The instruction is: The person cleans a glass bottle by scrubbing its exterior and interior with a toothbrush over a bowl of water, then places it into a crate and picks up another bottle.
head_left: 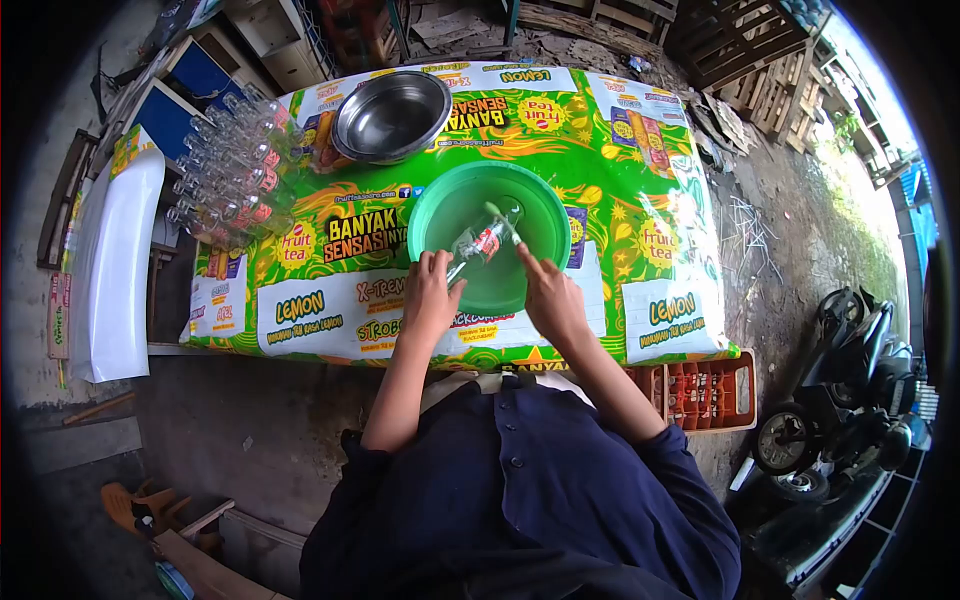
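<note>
A clear glass bottle (487, 243) with a red and white label lies tilted inside the green plastic basin (421, 215). My left hand (432, 295), at the basin's near left rim, is closed around the narrow neck end of the bottle. From the right side, my right hand (553, 300) grips a small brush (509, 226) by its handle, index finger stretched along it. The brush's pale green head lies over the bottle, close to its base. Water appears to cover the basin's bottom.
Several clear glass bottles (235, 180) stand grouped on the table's left. A steel bowl (392, 116) sits behind the basin on the printed green tablecloth (620, 215). Below the table's right edge is a red bottle crate (705, 393); a motorcycle (835, 400) stands farther right.
</note>
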Motion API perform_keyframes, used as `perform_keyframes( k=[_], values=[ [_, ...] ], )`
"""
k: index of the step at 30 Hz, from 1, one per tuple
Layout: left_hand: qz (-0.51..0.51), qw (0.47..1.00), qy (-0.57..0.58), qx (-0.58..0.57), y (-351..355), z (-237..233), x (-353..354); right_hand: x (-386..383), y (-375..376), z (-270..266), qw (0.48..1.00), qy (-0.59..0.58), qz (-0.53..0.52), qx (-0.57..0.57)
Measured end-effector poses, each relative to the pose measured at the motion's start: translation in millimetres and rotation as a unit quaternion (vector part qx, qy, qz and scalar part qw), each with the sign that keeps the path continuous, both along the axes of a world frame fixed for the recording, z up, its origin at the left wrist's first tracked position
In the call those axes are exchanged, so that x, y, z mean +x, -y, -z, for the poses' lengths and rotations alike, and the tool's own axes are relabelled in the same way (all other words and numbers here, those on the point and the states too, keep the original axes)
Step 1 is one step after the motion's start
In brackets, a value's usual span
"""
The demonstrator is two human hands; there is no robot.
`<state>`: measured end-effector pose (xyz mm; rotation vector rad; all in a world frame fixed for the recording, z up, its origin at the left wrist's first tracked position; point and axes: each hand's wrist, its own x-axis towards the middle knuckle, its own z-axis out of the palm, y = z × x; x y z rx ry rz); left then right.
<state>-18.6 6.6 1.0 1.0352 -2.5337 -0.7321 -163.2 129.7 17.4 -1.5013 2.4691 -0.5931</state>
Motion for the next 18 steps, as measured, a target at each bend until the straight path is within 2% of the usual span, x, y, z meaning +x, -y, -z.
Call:
perform_keyframes(
  k=[1, 3, 7, 9, 11, 15, 18],
  values=[
    [-0.002, 1.000, 0.002, -0.002, -1, 0, 0, 16, -6, -7, 0.999, 0.007, -0.034, 0.025],
    [-0.002, 1.000, 0.001, -0.008, 0, 0, -1, 26, -13, -13, 0.998, 0.013, -0.039, 0.040],
    [0.002, 1.000, -0.014, 0.000, 0, 0, 0, -23, 4, 15, 0.999, -0.027, 0.045, 0.006],
    [0.005, 1.000, -0.023, -0.010, 2, -1, -1, -29, 5, 18, 0.999, -0.030, 0.038, 0.005],
    [0.008, 0.999, -0.019, -0.039, 3, -2, 1, -4, -6, 2, 0.999, -0.008, 0.034, 0.025],
    [-0.002, 0.999, -0.033, -0.026, 6, 2, 5, 19, -37, 1, 0.996, 0.014, 0.028, 0.083],
    [0.000, 1.000, -0.017, -0.022, 7, -3, 5, 25, -36, -19, 0.998, 0.046, 0.029, -0.004]
  ],
)
